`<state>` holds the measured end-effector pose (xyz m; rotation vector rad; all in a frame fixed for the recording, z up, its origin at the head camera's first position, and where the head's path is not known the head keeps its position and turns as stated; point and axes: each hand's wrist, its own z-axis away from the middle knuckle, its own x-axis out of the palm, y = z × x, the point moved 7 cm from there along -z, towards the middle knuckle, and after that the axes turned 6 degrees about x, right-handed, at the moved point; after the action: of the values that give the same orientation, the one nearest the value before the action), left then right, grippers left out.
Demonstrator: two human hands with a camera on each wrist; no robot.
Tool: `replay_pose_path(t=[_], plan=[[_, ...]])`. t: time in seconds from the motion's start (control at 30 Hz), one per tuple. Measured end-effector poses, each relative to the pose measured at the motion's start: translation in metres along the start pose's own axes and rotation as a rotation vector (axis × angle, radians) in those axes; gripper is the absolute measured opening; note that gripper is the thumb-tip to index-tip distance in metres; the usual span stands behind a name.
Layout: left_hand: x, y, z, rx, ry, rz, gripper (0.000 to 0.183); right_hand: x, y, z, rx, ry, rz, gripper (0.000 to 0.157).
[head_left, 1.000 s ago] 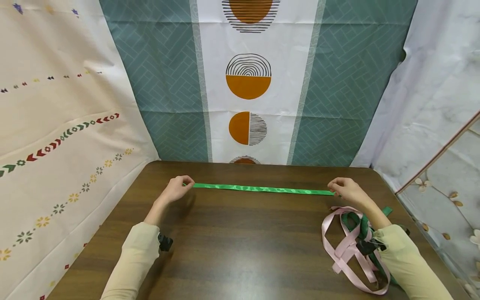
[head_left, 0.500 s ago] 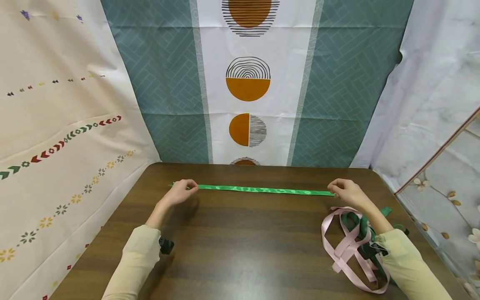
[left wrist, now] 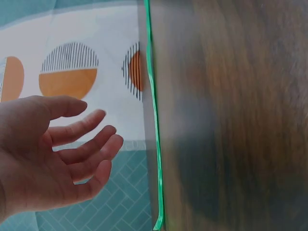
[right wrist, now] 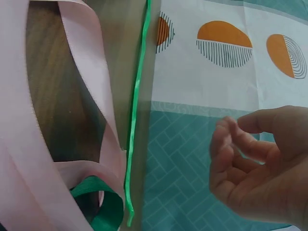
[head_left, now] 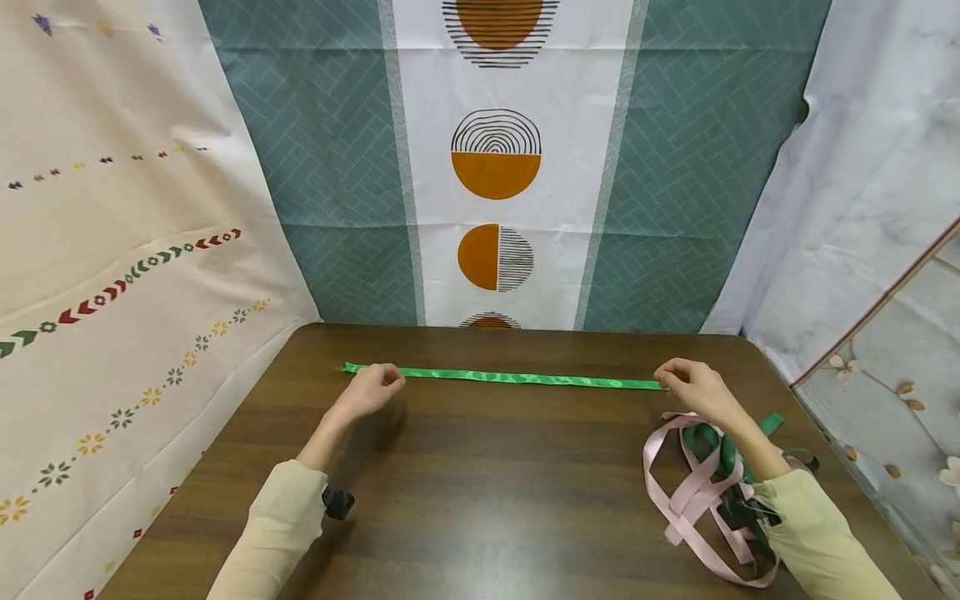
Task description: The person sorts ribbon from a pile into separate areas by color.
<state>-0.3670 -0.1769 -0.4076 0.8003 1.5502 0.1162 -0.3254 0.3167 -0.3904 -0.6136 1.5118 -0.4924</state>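
A bright green ribbon lies stretched nearly straight across the far part of the table. My left hand hovers near its left end, which shows past the knuckles. In the left wrist view that hand has loosely bent, spread fingers and holds nothing; the ribbon lies apart from it. At the ribbon's right end is my right hand. The right wrist view shows this hand with thumb near the index finger and nothing between them, while the ribbon rests on the table away from it.
A loose heap of pink ribbon and dark green ribbon lies on the brown table, beneath my right forearm. Patterned cloth hangs behind the far edge and along both sides.
My left hand has shifted right from the green ribbon's left end, uncovering that end. The ribbon stays in place. My right hand has barely moved.
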Motion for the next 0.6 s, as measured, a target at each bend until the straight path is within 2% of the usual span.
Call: replay_pose_path(t=[0.33, 0.43, 0.6], plan=[[0.012, 0.011, 0.005, -0.008, -0.019, 0.051, 0.027, -0.005, 0.0, 0.002, -0.032, 0.123, -0.039, 0.025], [0.013, 0.014, 0.003, 0.004, -0.012, 0.045, 0.027, -0.006, 0.002, 0.002, -0.025, 0.118, -0.038, 0.025], [0.015, 0.019, 0.003, 0.015, -0.011, 0.035, 0.026, -0.004, 0.003, 0.004, -0.026, 0.046, -0.01, 0.027]])
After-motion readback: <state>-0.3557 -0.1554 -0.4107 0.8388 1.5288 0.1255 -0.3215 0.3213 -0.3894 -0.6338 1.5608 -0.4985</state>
